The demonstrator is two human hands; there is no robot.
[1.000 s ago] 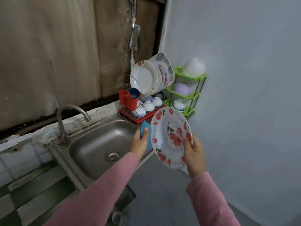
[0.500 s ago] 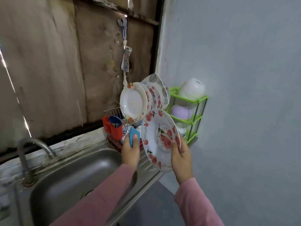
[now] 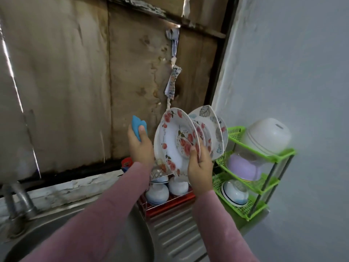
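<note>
The right hand (image 3: 200, 168) grips the lower rim of a plate (image 3: 172, 142), thumb curled over its face. The plate is white and deep, with red roses in the well and round the rim, and stands on edge, tilted, just above the hand beside a row of plates (image 3: 217, 127). To its left the left hand (image 3: 140, 146) pinches a blue sponge (image 3: 137, 125).
</note>
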